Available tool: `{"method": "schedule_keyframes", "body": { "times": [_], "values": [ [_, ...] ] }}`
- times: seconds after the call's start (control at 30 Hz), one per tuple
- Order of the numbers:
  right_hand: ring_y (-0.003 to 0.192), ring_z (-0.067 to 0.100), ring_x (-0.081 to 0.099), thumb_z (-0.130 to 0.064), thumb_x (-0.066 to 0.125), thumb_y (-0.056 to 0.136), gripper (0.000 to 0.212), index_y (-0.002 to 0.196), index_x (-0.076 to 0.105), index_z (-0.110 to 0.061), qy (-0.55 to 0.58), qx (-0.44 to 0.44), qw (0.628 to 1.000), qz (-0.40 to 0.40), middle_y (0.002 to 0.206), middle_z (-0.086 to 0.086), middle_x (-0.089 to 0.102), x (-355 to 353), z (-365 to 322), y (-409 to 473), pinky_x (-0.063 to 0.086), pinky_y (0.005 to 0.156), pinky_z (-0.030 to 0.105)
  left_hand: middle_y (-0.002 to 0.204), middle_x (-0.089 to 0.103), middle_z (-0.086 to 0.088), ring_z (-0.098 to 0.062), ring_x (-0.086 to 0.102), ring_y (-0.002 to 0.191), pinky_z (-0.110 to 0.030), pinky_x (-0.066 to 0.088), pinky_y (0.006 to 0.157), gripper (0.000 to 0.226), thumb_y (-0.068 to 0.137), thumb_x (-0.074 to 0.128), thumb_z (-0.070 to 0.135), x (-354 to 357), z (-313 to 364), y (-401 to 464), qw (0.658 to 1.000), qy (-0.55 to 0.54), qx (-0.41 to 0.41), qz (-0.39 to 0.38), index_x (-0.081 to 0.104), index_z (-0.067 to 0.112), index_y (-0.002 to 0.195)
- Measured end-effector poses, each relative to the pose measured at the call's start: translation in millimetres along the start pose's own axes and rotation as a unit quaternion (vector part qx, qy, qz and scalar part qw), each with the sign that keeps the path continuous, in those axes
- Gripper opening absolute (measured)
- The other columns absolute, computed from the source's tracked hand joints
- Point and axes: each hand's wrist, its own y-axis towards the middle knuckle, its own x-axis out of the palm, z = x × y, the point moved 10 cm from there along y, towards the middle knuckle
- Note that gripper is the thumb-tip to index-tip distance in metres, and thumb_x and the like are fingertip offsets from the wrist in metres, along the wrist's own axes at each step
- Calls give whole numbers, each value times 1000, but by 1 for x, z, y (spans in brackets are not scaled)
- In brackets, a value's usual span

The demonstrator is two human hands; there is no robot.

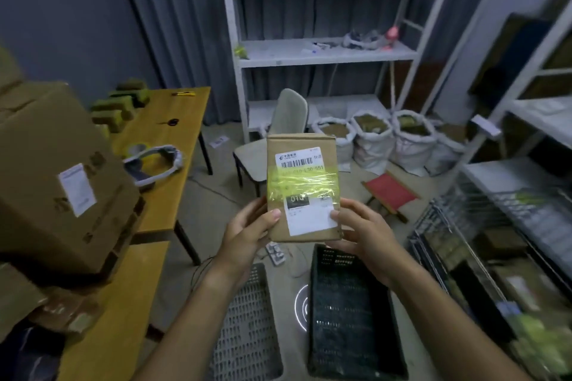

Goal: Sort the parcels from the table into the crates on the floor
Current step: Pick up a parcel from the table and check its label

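1. While both hands are meeting at the centre of the view, the left hand (247,233) is gripping the lower left edge of a small brown parcel (304,185), its thumb lying across the front face and its fingers curling behind.
2. The right hand (360,230) is pinching the lower right edge of the same parcel, thumb pressing on the white label (311,216), fingers wrapping behind.
3. The parcel is standing upright in the air, its labelled face turning toward the camera; a band of yellow tape (305,182) is crossing its middle, between a barcode label above and the white label below.
4. Directly below the parcel, at 6 o'clock, a black crate (349,312) is sitting on the floor, with a grey crate (247,328) lying just beside it at 7 o'clock.
5. At 9 o'clock, a large cardboard box (58,182) is resting on the wooden counter (173,139).
6. At 12 o'clock, beyond the parcel, a chair (288,114) is standing before a white shelf (328,52), and white sacks (374,139) are sitting on the floor at 2 o'clock.
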Motion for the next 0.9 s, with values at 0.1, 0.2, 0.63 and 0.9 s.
{"method": "schedule_keyframes", "body": {
  "times": [0.1, 0.2, 0.63, 0.9],
  "values": [
    [105, 23, 73, -17, 70, 93, 35, 127, 61, -14, 3, -1, 998, 56, 121, 7, 72, -42, 6, 3, 62, 79, 34, 121, 72, -5, -26, 69, 112, -40, 58, 88, 48, 80, 73, 25, 36, -18, 31, 998, 5, -13, -53, 65, 19, 126],
    [105, 22, 73, -20, 73, 91, 38, 128, 62, -14, -4, 2, 996, 88, 122, 7, 71, -79, 14, 10, 62, 85, 40, 122, 72, -1, -23, 69, 112, -33, 59, 82, 57, 73, 79, 30, 67, -37, 54, 995, 4, -36, -91, 64, 21, 126],
    [102, 23, 75, -34, 79, 79, 64, 138, 57, -24, -19, 109, 991, 69, 117, 2, 75, -232, 143, 167, 62, 85, 42, 120, 68, 1, -9, 71, 98, -24, 58, 74, 38, 92, 68, 20, 147, -225, 197, 982, 76, -157, -77, 58, 26, 128],
    [97, 22, 76, -18, 70, 93, 42, 132, 58, -29, -4, 226, 973, 49, 115, 3, 76, -302, 347, 288, 63, 80, 38, 122, 68, 0, -14, 70, 104, -25, 58, 75, 34, 98, 58, 13, 122, -468, 272, 955, 126, -269, -16, 55, 18, 132]
  ]
}}
